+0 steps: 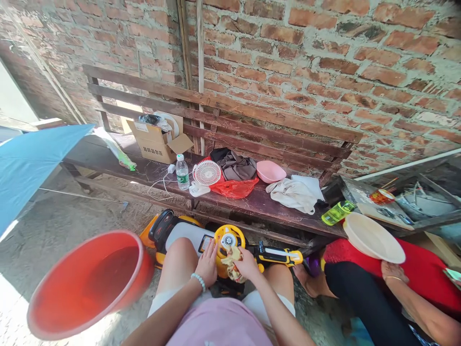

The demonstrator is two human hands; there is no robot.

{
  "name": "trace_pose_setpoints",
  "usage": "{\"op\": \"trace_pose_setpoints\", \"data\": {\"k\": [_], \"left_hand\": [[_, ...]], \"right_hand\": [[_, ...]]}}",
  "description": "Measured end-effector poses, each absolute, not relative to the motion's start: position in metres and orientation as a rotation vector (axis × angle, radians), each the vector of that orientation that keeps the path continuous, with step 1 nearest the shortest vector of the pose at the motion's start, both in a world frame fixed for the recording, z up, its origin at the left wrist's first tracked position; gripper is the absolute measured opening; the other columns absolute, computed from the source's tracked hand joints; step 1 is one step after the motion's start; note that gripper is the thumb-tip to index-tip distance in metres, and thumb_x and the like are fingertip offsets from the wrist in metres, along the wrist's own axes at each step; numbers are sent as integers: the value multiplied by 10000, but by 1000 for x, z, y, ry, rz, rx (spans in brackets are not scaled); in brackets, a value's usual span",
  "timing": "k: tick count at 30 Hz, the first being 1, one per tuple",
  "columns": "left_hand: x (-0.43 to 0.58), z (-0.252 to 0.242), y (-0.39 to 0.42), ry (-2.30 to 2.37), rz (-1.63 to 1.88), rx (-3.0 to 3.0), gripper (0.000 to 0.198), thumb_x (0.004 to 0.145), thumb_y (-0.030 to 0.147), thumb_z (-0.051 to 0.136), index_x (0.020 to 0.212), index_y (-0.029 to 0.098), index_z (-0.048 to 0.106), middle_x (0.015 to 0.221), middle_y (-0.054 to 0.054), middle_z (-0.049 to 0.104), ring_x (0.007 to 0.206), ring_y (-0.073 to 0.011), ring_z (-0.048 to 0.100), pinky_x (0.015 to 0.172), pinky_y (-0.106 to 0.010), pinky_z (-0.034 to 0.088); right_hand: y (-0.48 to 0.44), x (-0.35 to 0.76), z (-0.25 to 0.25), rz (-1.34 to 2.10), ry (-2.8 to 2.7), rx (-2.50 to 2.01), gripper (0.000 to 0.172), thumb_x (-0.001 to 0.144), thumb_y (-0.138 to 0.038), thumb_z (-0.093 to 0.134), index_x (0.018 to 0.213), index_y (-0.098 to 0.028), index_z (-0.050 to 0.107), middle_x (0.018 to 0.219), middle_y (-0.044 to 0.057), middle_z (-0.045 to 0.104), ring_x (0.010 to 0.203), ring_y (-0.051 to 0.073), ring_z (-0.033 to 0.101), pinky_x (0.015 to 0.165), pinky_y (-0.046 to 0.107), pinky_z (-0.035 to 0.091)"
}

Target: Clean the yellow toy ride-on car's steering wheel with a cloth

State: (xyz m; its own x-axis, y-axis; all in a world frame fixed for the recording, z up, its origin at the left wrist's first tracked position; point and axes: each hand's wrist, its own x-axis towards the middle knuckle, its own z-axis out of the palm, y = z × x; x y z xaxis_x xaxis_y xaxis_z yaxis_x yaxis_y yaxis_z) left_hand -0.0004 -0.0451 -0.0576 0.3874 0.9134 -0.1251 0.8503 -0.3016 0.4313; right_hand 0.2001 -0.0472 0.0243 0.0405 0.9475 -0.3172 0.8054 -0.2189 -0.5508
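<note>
Between my knees stands a toy ride-on vehicle [183, 235], grey and yellow, with a yellow steering wheel [240, 232]. My left hand [208, 263], a bead bracelet at its wrist, lies with fingers stretched out at the left side of the wheel. My right hand [247, 265] is closed around a crumpled cream-and-brown cloth [233, 262] at the lower right of the wheel. Part of the cloth hides behind the fingers. A black-and-yellow toy arm [279, 254] sticks out to the right.
A red basin [142, 283] with water stands at left, below a blue umbrella [32, 163]. The wooden bench [248, 207] ahead bears a carton [151, 146], water bottle [182, 173], fan [207, 173] and cloths. At right, another person's hand [394, 272] holds a cream basin [372, 240].
</note>
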Motion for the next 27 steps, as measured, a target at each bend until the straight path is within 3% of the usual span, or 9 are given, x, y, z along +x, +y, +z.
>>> {"op": "trace_pose_setpoints", "data": {"k": [3, 6, 11, 16, 18, 22, 27], "left_hand": [[-7, -67, -41, 1479, 221, 2172, 1088, 748, 24, 475, 1667, 200, -81, 1751, -111, 98, 1610, -258, 95, 1246, -463, 339], [-11, -67, -38, 1443, 232, 2183, 1038, 763, 27, 465, 1677, 186, 1, 1748, -125, 117, 1611, -259, 87, 1262, -455, 310], [-11, -59, -38, 1447, 132, 2194, 995, 770, 39, 464, 1674, 183, 74, 1749, -134, 111, 1609, -246, 128, 1246, -444, 330], [-7, -51, -42, 1462, -52, 2207, 861, 786, 104, 523, 1618, 106, 299, 1674, -187, 323, 1585, -292, 228, 1245, -443, 323], [-6, -48, -44, 1441, -90, 2243, 850, 776, 126, 550, 1599, 89, 339, 1666, -195, 336, 1589, -301, 210, 1252, -441, 307], [-7, -46, -46, 1398, -108, 2266, 912, 772, 89, 534, 1638, 104, 249, 1713, -179, 235, 1608, -298, 116, 1283, -459, 240], [-8, -53, -45, 1416, 19, 2220, 1109, 753, 47, 527, 1665, 194, -85, 1748, -143, 58, 1609, -274, 92, 1246, -445, 320]], "right_hand": [[-11, 211, 41, 775, -1719, -2139, 366, 898, -279, 575, 1254, -271, 658, 1208, 53, 731, 1092, 227, 678, 882, 277, 498], [27, 205, 57, 671, -1663, -2214, 374, 927, -296, 544, 1291, -264, 629, 1317, 66, 660, 1113, 207, 663, 852, 250, 484], [43, 151, 52, 655, -2013, -2239, 314, 885, -209, 582, 1177, -244, 691, 1346, 66, 627, 1133, 207, 636, 880, 257, 460], [15, 117, 38, 649, -2384, -1977, 321, 853, -196, 610, 1162, -227, 694, 1313, 74, 646, 1170, 238, 610, 959, 307, 450], [5, 121, 37, 706, -2349, -1941, 346, 870, -206, 600, 1205, -242, 681, 1312, 70, 650, 1194, 234, 603, 972, 308, 447], [-19, 139, 38, 832, -2272, -1863, 397, 869, -204, 595, 1253, -269, 670, 1328, 60, 647, 1163, 222, 626, 930, 288, 462], [-60, 159, 30, 830, -2278, -1787, 349, 855, -209, 601, 1186, -268, 697, 1247, 62, 664, 1153, 234, 622, 946, 286, 464]]}}
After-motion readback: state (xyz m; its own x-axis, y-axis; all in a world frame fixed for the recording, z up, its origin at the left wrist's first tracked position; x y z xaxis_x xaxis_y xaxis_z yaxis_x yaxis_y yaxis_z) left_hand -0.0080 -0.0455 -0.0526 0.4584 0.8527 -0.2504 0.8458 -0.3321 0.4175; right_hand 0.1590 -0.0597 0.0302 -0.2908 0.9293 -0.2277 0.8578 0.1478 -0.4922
